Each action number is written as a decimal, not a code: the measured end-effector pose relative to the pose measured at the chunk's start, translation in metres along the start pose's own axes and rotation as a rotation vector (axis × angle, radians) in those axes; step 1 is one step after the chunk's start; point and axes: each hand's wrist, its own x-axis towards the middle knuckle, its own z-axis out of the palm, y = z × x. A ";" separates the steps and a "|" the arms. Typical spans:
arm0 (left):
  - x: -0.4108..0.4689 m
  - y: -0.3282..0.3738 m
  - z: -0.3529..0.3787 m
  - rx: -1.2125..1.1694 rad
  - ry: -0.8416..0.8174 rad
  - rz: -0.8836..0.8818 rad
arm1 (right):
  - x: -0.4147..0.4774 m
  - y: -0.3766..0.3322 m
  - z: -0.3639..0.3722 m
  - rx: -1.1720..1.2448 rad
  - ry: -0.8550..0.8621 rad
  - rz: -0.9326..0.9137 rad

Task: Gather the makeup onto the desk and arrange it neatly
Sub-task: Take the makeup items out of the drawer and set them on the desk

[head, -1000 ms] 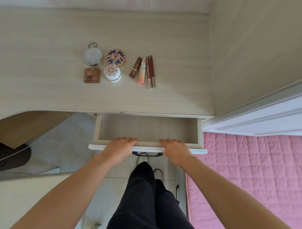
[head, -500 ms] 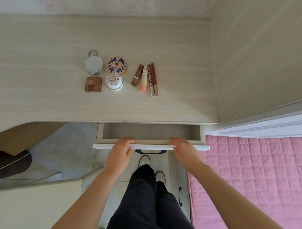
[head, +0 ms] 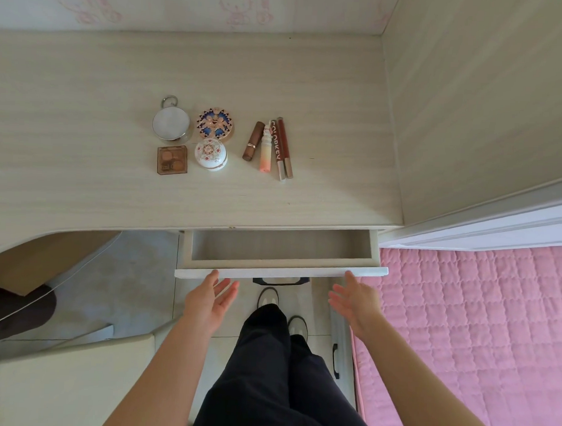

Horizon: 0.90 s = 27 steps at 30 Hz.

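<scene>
The makeup lies in two tidy groups on the desk (head: 84, 148), toward its middle. On the left are a round mirrored compact (head: 171, 124), a patterned round compact (head: 216, 125), a square eyeshadow palette (head: 172, 159) and a white domed jar (head: 210, 154), set two by two. Just right of them a brown lipstick (head: 253, 141), a peach tube (head: 266, 150) and two red lip sticks (head: 281, 149) lie side by side, their long axes running near to far with a slight lean.

Nearer, under the desk edge, the drawer (head: 281, 249) stands partly out, its long axis left to right. Its white front (head: 280, 272) is directly far of both hands, so closing it should take a straight push away. The left hand (head: 208, 301) and right hand (head: 356, 300) hold nothing, fingers straight and palms turned inward. Their fingertips reach the front's near edge, though I cannot tell whether they touch it. The left hand is the nearer to the makeup.

The drawer's far part is hidden beneath the desk top. The dark handle (head: 280, 280) shows only in part, and the lettering on one lip stick is hard to read.
</scene>
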 end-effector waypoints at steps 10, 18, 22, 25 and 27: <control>0.006 0.027 0.008 -0.091 -0.022 -0.029 | 0.013 -0.032 0.020 0.314 0.028 0.156; 0.010 0.040 0.025 -0.058 0.001 -0.006 | 0.018 -0.054 0.033 0.259 0.055 0.180; 0.010 0.052 0.035 -0.040 -0.011 0.007 | 0.023 -0.065 0.040 0.238 0.057 0.169; 0.012 0.058 0.042 -0.040 -0.021 0.021 | 0.027 -0.073 0.046 0.248 0.052 0.152; 0.013 0.060 0.047 -0.048 -0.029 0.043 | 0.029 -0.078 0.050 0.253 0.042 0.133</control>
